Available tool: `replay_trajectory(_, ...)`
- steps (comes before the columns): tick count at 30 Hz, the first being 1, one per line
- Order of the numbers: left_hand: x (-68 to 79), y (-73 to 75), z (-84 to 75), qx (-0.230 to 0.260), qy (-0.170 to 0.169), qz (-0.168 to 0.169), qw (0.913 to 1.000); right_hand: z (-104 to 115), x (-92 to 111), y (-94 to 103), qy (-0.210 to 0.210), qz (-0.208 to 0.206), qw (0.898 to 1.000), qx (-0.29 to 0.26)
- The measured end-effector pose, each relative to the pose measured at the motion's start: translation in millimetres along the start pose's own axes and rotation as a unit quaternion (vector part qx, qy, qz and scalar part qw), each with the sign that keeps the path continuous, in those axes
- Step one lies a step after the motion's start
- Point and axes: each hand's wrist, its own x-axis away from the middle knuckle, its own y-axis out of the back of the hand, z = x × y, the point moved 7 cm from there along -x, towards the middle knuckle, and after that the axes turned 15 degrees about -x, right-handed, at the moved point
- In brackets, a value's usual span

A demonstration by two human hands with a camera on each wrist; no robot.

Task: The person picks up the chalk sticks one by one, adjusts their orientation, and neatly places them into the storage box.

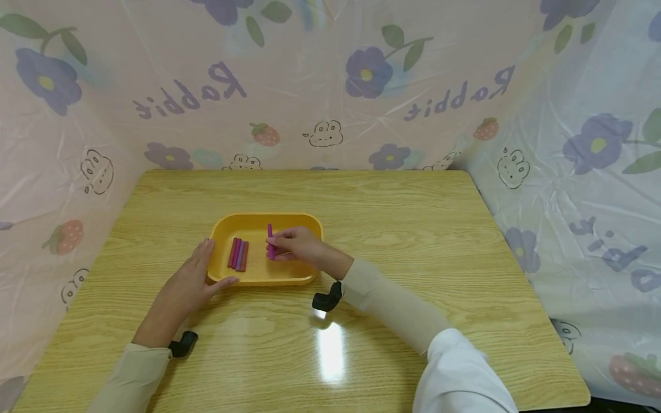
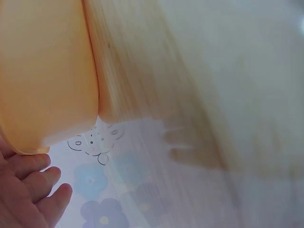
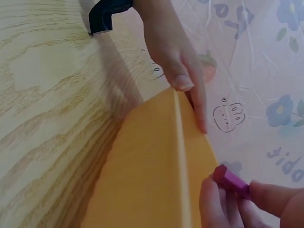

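Observation:
A yellow tray (image 1: 279,282) lies on the table, with several red and purple crayons (image 1: 238,254) side by side in its left half. Over the right half, my right hand (image 1: 302,248) pinches a purple crayon (image 1: 270,230) between thumb and fingers, its far end pointing away from me. That crayon (image 3: 231,181) looks six-sided in the right wrist view. My left hand (image 1: 188,281) rests against the tray's left front corner, fairly straight fingers along the left side and thumb (image 1: 226,282) at the front rim. Its fingers (image 2: 35,185) touch the tray's outside in the left wrist view.
The wood-grain table (image 1: 397,229) extends around the tray on every side. A patterned sheet (image 1: 310,86) hangs behind the table and along both sides. Black wrist cameras (image 1: 327,297) sit under both wrists, and a light glare (image 1: 331,350) shows on the near tabletop.

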Motion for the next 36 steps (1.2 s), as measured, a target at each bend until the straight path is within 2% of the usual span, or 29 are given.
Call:
replay_trajectory(18, 0.3, -0.7, -0.8, 0.001, -0.010, -0.008, 0.9999, -22.5, -22.4, -6.6, -0.031, -0.039, 0.998, 0.032)
replay_trajectory(25, 0.3, 0.0, -1.1, -0.002, -0.011, -0.009, 0.9999, -31.9, -33.0, -5.6, -0.043, -0.060, 0.997, 0.017)
replay_trajectory(36, 0.7, -0.1, -1.0, 0.001, -0.010, -0.009, 0.9999, -40.5, -40.8, -12.2, -0.067, -0.064, 0.995, 0.031)
